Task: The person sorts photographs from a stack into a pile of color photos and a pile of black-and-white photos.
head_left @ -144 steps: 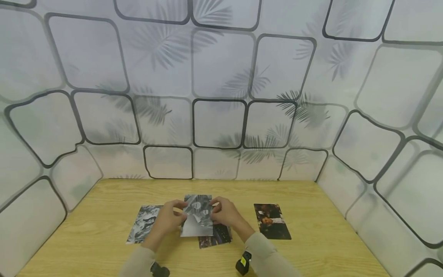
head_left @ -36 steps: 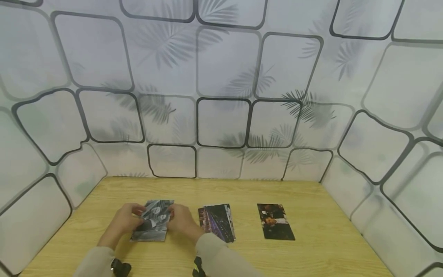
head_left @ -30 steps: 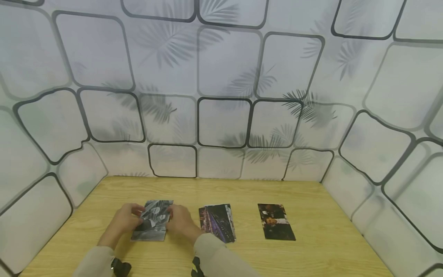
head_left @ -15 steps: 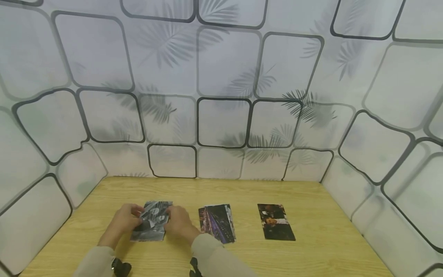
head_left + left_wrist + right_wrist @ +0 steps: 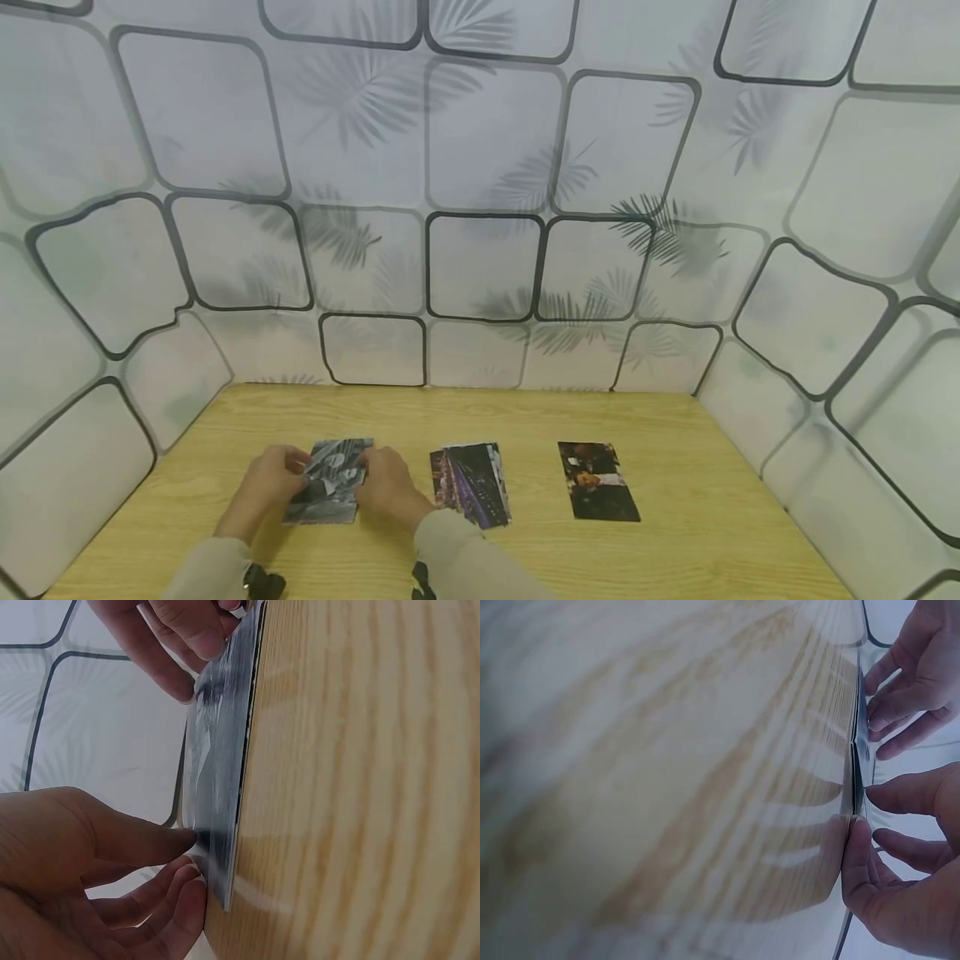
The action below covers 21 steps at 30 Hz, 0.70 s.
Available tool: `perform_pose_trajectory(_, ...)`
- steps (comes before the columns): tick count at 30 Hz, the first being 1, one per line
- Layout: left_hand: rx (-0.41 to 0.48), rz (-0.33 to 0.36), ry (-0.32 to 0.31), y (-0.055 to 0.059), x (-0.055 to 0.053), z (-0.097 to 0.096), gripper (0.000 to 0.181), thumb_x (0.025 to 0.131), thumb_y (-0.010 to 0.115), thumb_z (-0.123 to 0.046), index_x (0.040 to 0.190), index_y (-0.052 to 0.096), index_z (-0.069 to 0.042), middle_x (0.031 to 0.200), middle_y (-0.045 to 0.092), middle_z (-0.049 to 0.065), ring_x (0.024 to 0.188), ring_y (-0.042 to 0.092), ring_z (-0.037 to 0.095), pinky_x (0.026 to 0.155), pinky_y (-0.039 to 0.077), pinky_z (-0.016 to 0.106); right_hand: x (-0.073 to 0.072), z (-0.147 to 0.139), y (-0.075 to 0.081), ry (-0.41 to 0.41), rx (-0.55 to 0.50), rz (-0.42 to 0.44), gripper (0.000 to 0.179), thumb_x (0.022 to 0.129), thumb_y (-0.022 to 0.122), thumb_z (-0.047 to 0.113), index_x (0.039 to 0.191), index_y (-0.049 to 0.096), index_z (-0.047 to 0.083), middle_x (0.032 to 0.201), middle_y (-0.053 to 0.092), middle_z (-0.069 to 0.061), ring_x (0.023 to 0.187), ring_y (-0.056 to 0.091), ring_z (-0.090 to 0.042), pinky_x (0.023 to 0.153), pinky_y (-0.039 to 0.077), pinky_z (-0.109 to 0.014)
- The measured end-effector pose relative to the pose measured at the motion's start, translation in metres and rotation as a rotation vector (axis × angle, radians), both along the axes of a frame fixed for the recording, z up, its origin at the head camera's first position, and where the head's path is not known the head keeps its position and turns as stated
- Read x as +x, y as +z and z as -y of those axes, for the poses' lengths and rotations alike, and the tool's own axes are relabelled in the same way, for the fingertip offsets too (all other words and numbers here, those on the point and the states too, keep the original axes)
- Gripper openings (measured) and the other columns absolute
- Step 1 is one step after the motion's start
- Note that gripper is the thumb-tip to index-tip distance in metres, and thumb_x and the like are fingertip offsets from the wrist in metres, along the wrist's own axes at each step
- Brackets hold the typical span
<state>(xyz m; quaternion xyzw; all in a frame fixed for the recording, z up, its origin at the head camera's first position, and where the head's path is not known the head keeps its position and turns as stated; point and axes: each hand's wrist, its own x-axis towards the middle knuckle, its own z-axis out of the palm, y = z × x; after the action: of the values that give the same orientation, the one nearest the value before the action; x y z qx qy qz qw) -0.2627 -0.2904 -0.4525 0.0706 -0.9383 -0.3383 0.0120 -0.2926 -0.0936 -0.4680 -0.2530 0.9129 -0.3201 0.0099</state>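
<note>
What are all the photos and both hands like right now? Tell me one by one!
Black-and-white photo: face up, between both hands.
Left hand: pinching that photo's left edge.
Right hand: pinching its right edge.
Middle photo pile: stacked a bit unevenly, face up, untouched.
Dark photo: flat on the table, face up, untouched.

Yellow wood-grained table point(image 5: 600, 562) laid with: black-and-white rectangular photo stack point(image 5: 330, 482) left, purple-and-black photo pile point(image 5: 474, 485) centre, dark rectangular colour photo point(image 5: 598, 482) right.
</note>
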Motion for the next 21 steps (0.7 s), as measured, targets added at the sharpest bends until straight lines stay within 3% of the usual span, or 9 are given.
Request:
perform_pose_trajectory(6,-0.012,-0.01,-0.004,-0.002,-0.001,0.001,0.033,0.083,0.069,0.007,0.114,0.065,0.015,0.11,0.068,0.035,0.102,0.066,0.049,0.084,0.06,0.053,0.004,0.0,0.003,-0.008,0.023,-0.015,0.035,0.082,0.071,0.005,0.117,0.071,0.003,0.108,0.069,-0.01,0.096,0.064,-0.018,0.083,0.056,-0.027)
perform_pose_trajectory(13,-0.027,-0.019,-0.002,-0.002,0.0,0.0,0.032,0.082,0.069,0.007,0.113,0.065,0.014,0.11,0.068,0.035,0.103,0.065,0.05,0.087,0.058,0.057,0.005,-0.002,0.003,-0.012,0.01,0.017,0.037,0.082,0.072,0.005,0.119,0.07,0.004,0.113,0.067,-0.011,0.105,0.063,-0.022,0.092,0.056,-0.031)
perform_pose_trajectory(21,-0.031,-0.016,0.009,-0.001,0.0,0.0,0.033,0.082,0.069,0.006,0.114,0.065,0.014,0.109,0.068,0.034,0.102,0.066,0.048,0.087,0.057,0.057,0.003,-0.012,0.007,0.05,-0.038,0.041,0.036,0.085,0.076,0.008,0.12,0.069,0.002,0.103,0.066,-0.008,0.088,0.058,-0.015,0.075,0.051,-0.023)
